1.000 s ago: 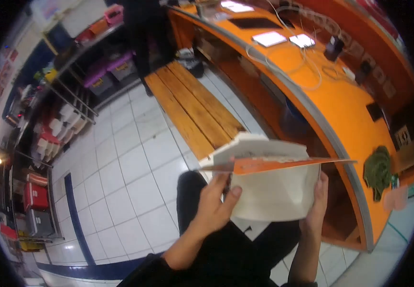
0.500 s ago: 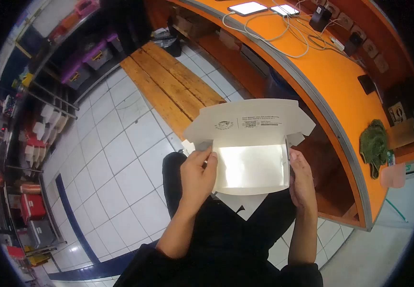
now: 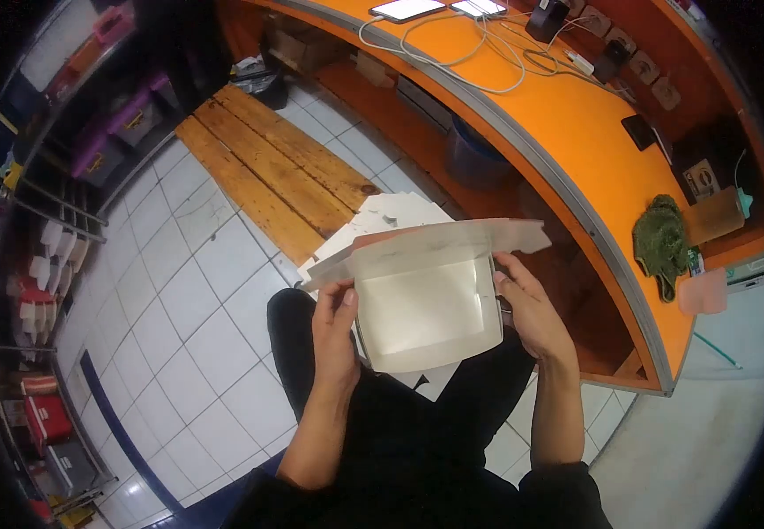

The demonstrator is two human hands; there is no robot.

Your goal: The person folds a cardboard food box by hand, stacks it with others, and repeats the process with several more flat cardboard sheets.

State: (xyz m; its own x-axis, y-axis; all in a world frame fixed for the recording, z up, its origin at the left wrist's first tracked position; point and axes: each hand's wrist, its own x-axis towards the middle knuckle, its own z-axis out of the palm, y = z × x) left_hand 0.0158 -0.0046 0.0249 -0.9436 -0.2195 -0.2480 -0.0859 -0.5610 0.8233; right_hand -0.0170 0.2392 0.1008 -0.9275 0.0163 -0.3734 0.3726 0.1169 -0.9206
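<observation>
A white cardboard food box [image 3: 430, 304] is held over my lap, its tray folded up and its inside bare. The lid flap [image 3: 461, 236] stands raised at the far side, seen nearly edge-on. My left hand [image 3: 335, 331] grips the left wall, thumb on the near side and fingers partly hidden behind the card. On the right, my right hand [image 3: 533, 309] is closed round the wall and corner below the lid. Beyond the box, flat white cardboard pieces [image 3: 391, 212] lie at the near end of the wooden bench [image 3: 276, 163].
An orange curved counter [image 3: 567, 150] runs along the right, with phones, cables [image 3: 452, 62] and a green cloth [image 3: 661, 247] on it. A dark bin [image 3: 479, 154] stands beneath. Shelves with containers [image 3: 51, 419] line the left side of the tiled floor [image 3: 188, 300].
The box has tilted, so the lid's printed face is now hardly visible. My right hand has shifted up its wall. The view has turned, uncovering the flat cardboard pieces behind.
</observation>
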